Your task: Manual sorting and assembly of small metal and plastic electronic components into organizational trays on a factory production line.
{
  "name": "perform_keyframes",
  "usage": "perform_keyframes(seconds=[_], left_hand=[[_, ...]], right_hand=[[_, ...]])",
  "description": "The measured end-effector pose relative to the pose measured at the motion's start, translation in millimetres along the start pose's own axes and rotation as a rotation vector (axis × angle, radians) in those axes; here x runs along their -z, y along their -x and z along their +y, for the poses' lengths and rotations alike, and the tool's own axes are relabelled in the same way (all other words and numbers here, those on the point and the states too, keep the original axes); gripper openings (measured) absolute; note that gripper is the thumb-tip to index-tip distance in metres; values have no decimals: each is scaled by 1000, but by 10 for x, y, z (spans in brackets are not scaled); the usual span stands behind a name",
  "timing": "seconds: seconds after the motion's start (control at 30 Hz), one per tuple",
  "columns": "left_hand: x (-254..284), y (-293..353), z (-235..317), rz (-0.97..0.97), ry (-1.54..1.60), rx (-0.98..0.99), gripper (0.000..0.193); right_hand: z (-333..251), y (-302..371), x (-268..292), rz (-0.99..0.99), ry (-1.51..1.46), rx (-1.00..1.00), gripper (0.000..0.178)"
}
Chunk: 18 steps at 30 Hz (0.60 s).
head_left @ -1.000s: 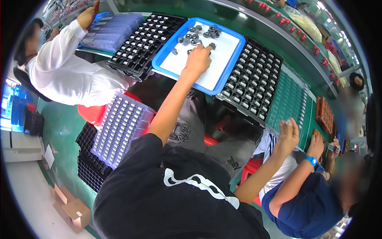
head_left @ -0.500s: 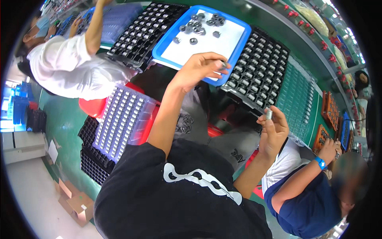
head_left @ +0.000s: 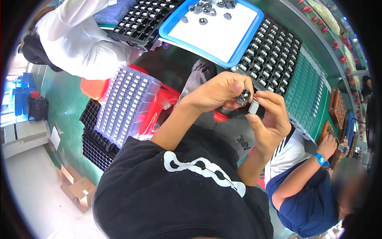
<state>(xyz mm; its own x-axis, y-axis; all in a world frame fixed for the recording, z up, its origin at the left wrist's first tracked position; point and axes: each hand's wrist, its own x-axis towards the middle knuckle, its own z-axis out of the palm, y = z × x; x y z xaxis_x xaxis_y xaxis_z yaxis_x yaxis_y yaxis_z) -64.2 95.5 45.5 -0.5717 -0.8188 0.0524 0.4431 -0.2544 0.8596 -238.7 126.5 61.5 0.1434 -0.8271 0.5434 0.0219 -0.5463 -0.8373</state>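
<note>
My left hand [head_left: 221, 92] is closed around a round dark part [head_left: 243, 96], with its open, detailed face turned toward my right hand. My right hand [head_left: 270, 119] pinches a small silver can-shaped piece [head_left: 254, 106] between thumb and fingers. Both hands are close together in front of my lap, and the two pieces are side by side; whether they touch I cannot tell. Beyond them lies a blue tray [head_left: 253, 34] lined with white, where several similar dark parts [head_left: 203, 21] lie loose toward the far side.
Right of the blue tray is a black compartment tray [head_left: 284, 27] filled with silver pieces, then clear plastic trays [head_left: 306, 85]. Another black tray [head_left: 145, 22] stands left. A clear tray of pieces [head_left: 123, 101] sits on a red stool [head_left: 153, 115]. Co-workers sit on both sides.
My left hand has come back from over the blue tray with the dark part, toward my right hand. The right hand has shifted slightly left with the silver piece. My view has shifted.
</note>
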Motion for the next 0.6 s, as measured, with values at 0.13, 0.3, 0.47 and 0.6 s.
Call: perform_keyframes(seconds=[0.13,0.3,0.47,0.6], left_hand=[[-55,26,-23,12,-6,-12,75],[-115,21,-58,-34,8,-104,64],[-132,37,-60,-40,-11,-131,55],[-142,38,-67,-43,-12,-141,54]], right_hand=[[-54,23,-12,1,141,56,36],[-125,18,-70,24,198,109,38],[-130,26,-77,22,230,138,39],[-128,39,-69,4,219,135,37]])
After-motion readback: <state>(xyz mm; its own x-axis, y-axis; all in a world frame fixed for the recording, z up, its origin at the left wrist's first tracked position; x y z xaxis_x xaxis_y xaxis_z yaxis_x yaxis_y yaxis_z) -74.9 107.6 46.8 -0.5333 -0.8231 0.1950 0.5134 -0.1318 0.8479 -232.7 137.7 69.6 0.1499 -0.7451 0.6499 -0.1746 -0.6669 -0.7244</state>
